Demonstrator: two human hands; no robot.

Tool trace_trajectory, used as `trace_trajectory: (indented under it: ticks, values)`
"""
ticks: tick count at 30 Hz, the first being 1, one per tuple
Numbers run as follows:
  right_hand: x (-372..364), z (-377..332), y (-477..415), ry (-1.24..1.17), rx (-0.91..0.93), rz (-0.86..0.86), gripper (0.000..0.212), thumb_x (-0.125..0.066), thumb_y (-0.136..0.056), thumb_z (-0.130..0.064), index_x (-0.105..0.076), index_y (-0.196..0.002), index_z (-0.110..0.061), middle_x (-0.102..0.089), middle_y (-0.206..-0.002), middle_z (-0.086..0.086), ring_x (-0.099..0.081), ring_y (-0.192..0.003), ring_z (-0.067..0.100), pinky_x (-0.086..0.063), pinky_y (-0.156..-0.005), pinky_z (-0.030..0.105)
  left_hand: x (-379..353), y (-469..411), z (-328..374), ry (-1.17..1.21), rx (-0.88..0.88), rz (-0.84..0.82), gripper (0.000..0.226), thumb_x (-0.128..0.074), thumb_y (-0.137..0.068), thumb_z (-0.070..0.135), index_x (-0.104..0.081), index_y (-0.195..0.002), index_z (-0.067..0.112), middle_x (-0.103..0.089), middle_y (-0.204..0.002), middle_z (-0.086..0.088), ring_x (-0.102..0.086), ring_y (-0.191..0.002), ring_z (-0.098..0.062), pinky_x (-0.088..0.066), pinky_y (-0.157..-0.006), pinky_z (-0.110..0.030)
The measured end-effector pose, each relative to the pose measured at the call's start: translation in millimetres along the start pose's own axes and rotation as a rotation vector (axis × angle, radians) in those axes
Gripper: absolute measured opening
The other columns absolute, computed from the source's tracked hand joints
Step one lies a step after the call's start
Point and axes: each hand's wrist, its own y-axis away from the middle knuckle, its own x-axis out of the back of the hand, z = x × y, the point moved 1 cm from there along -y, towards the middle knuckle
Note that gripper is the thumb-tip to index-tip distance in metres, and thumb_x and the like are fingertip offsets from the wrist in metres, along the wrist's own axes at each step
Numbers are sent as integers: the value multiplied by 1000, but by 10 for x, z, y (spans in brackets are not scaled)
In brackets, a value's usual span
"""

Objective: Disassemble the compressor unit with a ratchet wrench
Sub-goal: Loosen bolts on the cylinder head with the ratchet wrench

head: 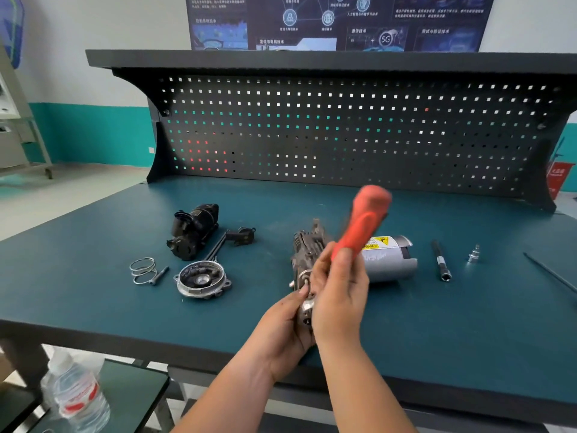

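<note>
Single head-worn view, directed forward and downward across the table [125,245] toward the pegboard [343,129]; the hands are seen at close range.

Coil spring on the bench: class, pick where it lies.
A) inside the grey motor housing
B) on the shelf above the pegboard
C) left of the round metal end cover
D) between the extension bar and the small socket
C: the coil spring lies on the bench top at the far left of the parts, to the left of the round metal end cover.
</note>
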Motion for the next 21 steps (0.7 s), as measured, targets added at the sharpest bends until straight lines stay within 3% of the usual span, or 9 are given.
trace_trajectory:
  ticks: [6, 11, 16, 21]
  values:
    - [57, -60, -83, -90, -6, 153, 32, -46, -82, -45, -45, -69, -15, -34, -44, -11, -27, -37, 4, -25, -39, 16, -25, 27, 27, -31, 5, 1, 30, -59, -77, 28, -67, -97, 7, -70, -85, -10, -67, -71, -17, -57, -64, -29]
    - [49, -71, -113, -65, 3, 86, 34, -45, -83, -44, -44, -70, -13, -35, -43, -14, -27, -35, 1, -25, -36, 13, -28, 56, 51, -29, 64, -80, 16, -61, -75, 18, -66, -89, 12, -66, -81, -6, -63, -70, -18, -55, -68, -33]
    - [46, 14, 13, 29, 83, -33, 38, -45, -73, -49, -49, -74, -12, -44, -44, -13, -32, -39, -2, -29, -41, 11, -77, 54, 123, -84, 193, -107, 38, -65, -55, 16, -58, -92, 10, -45, -86, -9, -48, -76, -21, -50, -67, -30]
    - [45, 8, 31, -21, 80, 55, 40, -44, -71, -50, -47, -72, -11, -42, -41, -8, -34, -37, -2, -29, -41, 10, -84, 30, 108, -64, 202, -69, 50, -66, -47, 13, -58, -95, 6, -51, -85, -10, -51, -73, -21, -53, -59, -26]
